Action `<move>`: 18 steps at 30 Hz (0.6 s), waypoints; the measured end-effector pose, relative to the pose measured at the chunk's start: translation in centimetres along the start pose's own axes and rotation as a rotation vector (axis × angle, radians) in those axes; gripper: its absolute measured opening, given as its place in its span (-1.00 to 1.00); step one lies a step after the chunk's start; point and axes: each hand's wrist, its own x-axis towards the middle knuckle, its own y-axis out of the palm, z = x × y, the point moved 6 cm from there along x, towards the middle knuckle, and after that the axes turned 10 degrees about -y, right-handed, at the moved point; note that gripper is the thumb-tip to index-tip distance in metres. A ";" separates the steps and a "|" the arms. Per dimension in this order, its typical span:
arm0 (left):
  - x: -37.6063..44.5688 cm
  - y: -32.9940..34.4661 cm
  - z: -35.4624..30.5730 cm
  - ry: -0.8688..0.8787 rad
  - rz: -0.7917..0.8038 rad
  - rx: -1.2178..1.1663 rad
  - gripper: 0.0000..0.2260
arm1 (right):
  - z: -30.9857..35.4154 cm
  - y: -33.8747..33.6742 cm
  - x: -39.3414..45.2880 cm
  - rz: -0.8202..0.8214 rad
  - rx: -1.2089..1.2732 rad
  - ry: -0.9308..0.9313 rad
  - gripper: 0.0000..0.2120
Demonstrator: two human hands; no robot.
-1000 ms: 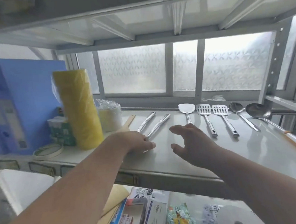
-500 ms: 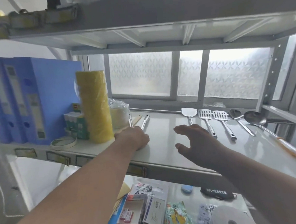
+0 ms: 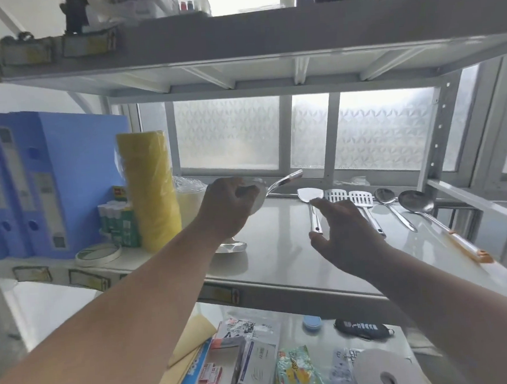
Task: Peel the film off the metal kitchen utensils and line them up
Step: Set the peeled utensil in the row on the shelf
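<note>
Lifted utensil (image 3: 275, 184) now gripped in left hand (image 3: 226, 205) fingers

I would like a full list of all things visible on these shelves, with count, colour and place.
Flat steel spatula: 1, silver, middle shelf, leftmost of the row.
Slotted steel turners: 2, silver, right of the spatula.
Steel spoon: 1, silver, right of the turners.
Steel ladle with orange handle end: 1, silver, row's right end.
Lifted steel utensil: 1, silver, in left hand.
Steel utensil end: 1, silver, on the shelf under the left wrist.
Yellow tape stack: 1, yellow, shelf left.
Blue binders: several, far left.
White paper roll: 1, lower shelf.
Left hand: grips the utensil.
Right hand: open, above the shelf.
</note>
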 end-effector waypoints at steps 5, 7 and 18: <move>-0.8 1.0 -2.7 -0.155 0.160 -0.616 -0.95 | -2.8 -2.6 0.0 -0.152 -0.183 0.082 -0.22; -0.6 1.0 -3.1 -0.192 0.213 -0.723 -0.90 | -3.7 -3.4 -0.5 -0.163 -0.248 0.137 -0.24; -0.5 0.7 -2.1 -0.543 0.448 -1.442 -0.55 | -4.8 -4.7 -2.7 -0.098 -0.281 0.165 -0.95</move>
